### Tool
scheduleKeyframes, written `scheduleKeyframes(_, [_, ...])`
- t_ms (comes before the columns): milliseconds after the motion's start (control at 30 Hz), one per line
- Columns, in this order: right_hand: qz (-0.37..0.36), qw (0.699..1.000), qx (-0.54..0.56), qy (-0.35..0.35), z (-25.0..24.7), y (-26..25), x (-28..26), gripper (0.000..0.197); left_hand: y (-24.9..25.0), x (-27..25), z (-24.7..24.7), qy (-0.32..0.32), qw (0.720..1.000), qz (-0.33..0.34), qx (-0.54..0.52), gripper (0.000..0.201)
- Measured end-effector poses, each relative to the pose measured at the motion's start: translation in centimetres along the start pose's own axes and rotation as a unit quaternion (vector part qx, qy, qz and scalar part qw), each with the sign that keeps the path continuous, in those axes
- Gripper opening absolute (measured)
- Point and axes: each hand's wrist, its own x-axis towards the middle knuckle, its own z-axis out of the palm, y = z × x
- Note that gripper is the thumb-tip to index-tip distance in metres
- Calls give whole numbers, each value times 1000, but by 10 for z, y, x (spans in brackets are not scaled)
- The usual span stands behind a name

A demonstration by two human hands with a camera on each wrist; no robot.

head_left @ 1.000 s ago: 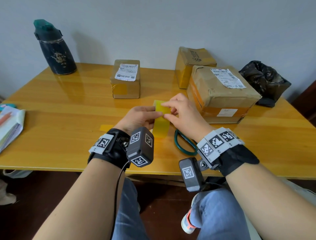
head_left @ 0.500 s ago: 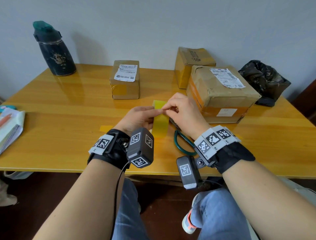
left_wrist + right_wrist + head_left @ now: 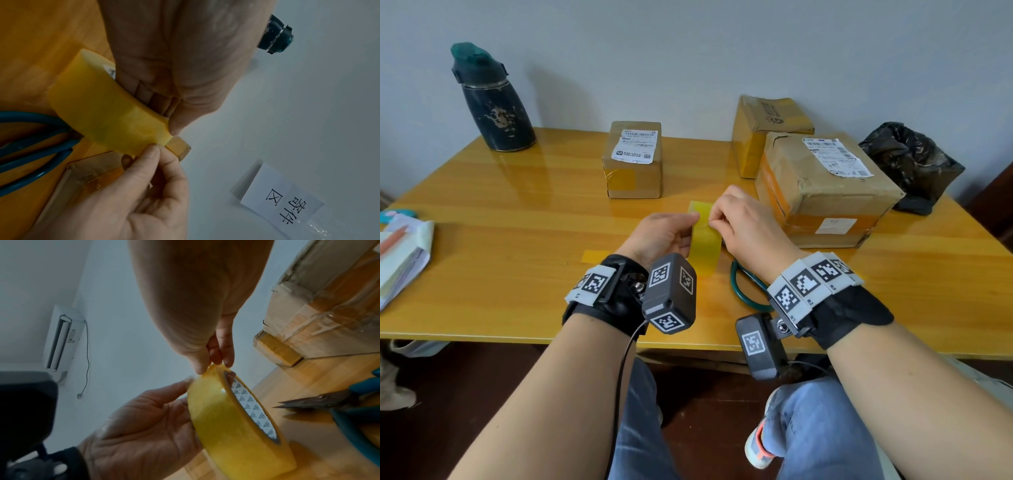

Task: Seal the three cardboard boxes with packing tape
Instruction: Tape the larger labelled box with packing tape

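Tape roll [image 3: 704,240] gripped in left hand [image 3: 659,234], right hand [image 3: 744,224] fingers [image 3: 228,356] pinching its top edge

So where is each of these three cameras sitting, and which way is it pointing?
Head: worn on the head, looking forward and down at the table; both forearms and knees show.
Left wrist: looks along the left hand at the tape roll.
Right wrist: looks along the right hand toward the wall.
All three share the tape roll, both hands and the scissors.

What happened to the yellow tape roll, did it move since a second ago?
No. The tape roll stays in the same spot, on the near side of the small box, gripped by the left hand.
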Motion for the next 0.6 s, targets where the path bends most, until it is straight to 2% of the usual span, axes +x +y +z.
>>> scheduleKeyframes(300, [-13,999,27,11,-1,4,-4,4,1,2,2,14,1000,-6,8,19])
scheduleKeyframes(400, [13,994,104,29,-2,3,-6,35,2,0,3,-1,1000,-11,-8,17])
scheduleKeyframes(467, [32,992,122,29,-3,3,-4,43,2,-2,3,-3,1000,-12,-7,19])
scheduleKeyframes(600, [53,991,120,30,-3,7,-1,21,2,-1,4,4,1000,-12,-10,22])
